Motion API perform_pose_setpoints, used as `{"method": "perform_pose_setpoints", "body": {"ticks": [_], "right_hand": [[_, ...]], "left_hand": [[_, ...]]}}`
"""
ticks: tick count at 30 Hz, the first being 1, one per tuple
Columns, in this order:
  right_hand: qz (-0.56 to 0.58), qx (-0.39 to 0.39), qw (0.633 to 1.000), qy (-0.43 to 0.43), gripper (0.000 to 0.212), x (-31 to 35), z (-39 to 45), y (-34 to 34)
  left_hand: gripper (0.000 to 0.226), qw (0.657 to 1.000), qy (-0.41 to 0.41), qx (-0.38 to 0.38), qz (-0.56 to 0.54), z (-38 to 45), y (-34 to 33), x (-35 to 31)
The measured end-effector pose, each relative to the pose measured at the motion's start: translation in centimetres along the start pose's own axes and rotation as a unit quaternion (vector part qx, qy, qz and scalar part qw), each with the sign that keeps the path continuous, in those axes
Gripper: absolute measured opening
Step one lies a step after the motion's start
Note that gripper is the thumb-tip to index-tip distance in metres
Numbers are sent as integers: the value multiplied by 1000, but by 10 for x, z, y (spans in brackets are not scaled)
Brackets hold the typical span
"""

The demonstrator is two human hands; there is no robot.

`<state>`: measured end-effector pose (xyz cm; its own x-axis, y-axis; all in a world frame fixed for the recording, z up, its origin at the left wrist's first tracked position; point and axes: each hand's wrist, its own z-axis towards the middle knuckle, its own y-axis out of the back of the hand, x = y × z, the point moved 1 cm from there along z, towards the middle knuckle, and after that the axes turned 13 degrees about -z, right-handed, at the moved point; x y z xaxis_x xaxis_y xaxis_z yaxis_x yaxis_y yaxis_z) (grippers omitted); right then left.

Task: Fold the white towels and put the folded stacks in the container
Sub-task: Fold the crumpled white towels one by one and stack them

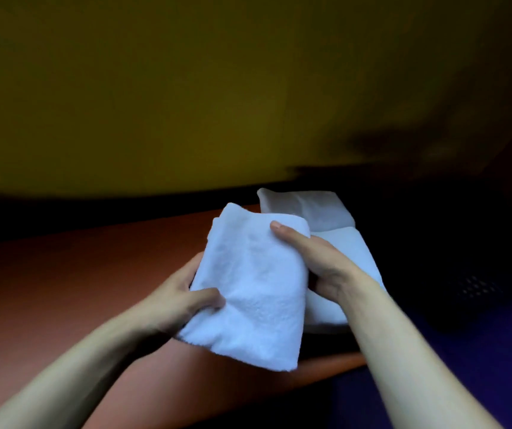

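Observation:
A folded white towel is held up above the reddish-brown table, between both hands. My left hand grips its lower left edge, thumb on top and fingers underneath. My right hand holds its right side, thumb lying along the top fold. Behind and to the right, more white towels lie on the table, partly hidden by my right hand. A crumpled white towel lies at the far end of them.
A yellow wall rises behind the table. To the right, past the table's edge, stands a dark container with a perforated side, barely visible in shadow. The floor below it looks dark blue.

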<state>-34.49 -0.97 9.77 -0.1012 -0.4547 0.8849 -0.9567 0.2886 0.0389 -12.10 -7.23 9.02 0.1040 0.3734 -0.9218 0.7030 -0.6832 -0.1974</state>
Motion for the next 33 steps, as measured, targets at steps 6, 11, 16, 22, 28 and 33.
{"method": "perform_pose_setpoints", "body": {"ticks": [6,11,16,22,28,33], "right_hand": [[91,-113,989,11,38,32,35,55],[149,-161,975,30,28,48,69,89],[100,-201,973,50,21,53,99,138],[-18,-274,959,71,35,26,138,188],[-282,-359,890,6,26,-24,173,203],[-425,-416,800,81,50,-34,166,206]], "left_hand": [[49,955,43,-34,-291,73,1,-21],[61,928,17,-55,-368,140,-41,-16],[63,962,-50,-158,-218,215,-74,-23],[79,958,-149,-217,113,297,-77,-65],[70,895,-142,-127,404,314,-79,-9],[36,755,-292,-143,570,294,-81,18]]}}
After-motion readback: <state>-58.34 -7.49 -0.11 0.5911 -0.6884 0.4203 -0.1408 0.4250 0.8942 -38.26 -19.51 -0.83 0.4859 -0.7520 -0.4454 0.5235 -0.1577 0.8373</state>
